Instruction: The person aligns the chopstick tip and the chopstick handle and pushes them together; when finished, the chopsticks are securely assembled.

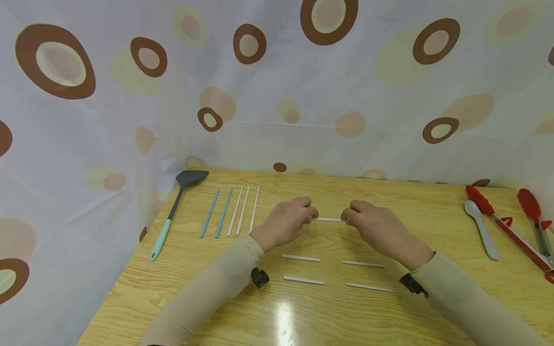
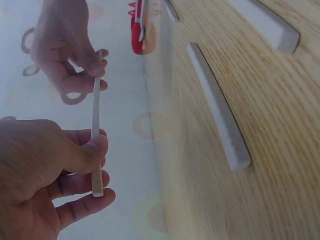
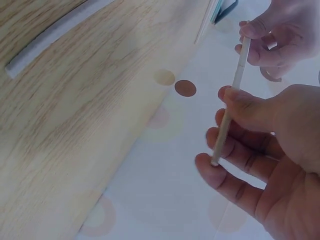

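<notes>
A slim white chopstick [image 1: 330, 219] spans the gap between both hands above the table. My left hand [image 1: 285, 223] pinches one end; in the left wrist view the thumb presses it against the fingers, and its square end [image 2: 98, 192] shows below. My right hand [image 1: 381, 233] pinches the other end between thumb and fingers, and a narrow tip [image 3: 215, 161] sticks out in the right wrist view. A fine seam crosses the stick between the hands there. Nearer the body lie short white chopstick halves: two thicker ones [image 1: 304, 280] at left, two with small stepped ends [image 1: 369, 287] at right.
Two blue chopsticks [image 1: 209, 213] and three white ones [image 1: 243, 210] lie in a row at the left. Beyond them is a dark spatula [image 1: 171, 214] with a mint handle. On the right are a grey spoon [image 1: 482, 230] and two red-tipped tongs [image 1: 515, 235]. A patterned curtain [image 1: 277, 96] borders the table.
</notes>
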Action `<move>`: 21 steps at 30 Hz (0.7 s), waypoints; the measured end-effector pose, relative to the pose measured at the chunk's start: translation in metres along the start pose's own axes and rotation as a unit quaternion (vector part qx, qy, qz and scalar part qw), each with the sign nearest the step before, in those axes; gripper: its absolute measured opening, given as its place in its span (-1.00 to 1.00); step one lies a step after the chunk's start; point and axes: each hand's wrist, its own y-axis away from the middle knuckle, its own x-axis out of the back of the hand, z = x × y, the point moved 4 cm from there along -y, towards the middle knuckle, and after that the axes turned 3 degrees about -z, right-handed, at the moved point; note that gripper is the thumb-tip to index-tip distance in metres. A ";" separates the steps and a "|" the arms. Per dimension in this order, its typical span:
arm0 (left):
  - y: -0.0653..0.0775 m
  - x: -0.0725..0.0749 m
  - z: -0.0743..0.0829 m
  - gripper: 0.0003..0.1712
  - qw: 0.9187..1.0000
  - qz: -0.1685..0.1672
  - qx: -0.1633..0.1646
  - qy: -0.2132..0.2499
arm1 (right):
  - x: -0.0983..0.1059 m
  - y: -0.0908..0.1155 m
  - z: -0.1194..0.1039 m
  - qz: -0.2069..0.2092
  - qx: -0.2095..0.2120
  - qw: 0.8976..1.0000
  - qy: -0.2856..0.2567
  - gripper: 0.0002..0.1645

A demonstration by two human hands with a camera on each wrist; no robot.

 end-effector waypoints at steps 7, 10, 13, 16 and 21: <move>0.002 0.001 0.000 -0.80 1.000 -0.005 -0.011 0.014 | 0.000 -0.001 0.000 0.019 0.017 1.000 -0.003 -0.79; 0.002 0.001 0.000 -0.79 1.000 -0.002 -0.017 0.017 | 0.000 -0.001 -0.001 0.030 0.022 0.999 -0.004 -0.80; 0.002 0.002 -0.001 -0.78 1.000 0.005 -0.020 0.012 | 0.000 -0.003 -0.001 0.038 0.023 0.999 -0.006 -0.81; 0.002 0.002 -0.002 -0.78 1.000 0.006 -0.021 0.009 | 0.000 -0.005 -0.001 0.039 0.021 0.999 -0.012 -0.82; 0.001 0.003 -0.001 -0.80 1.000 0.000 -0.027 0.008 | -0.002 -0.007 -0.001 0.038 0.023 0.998 -0.036 -0.81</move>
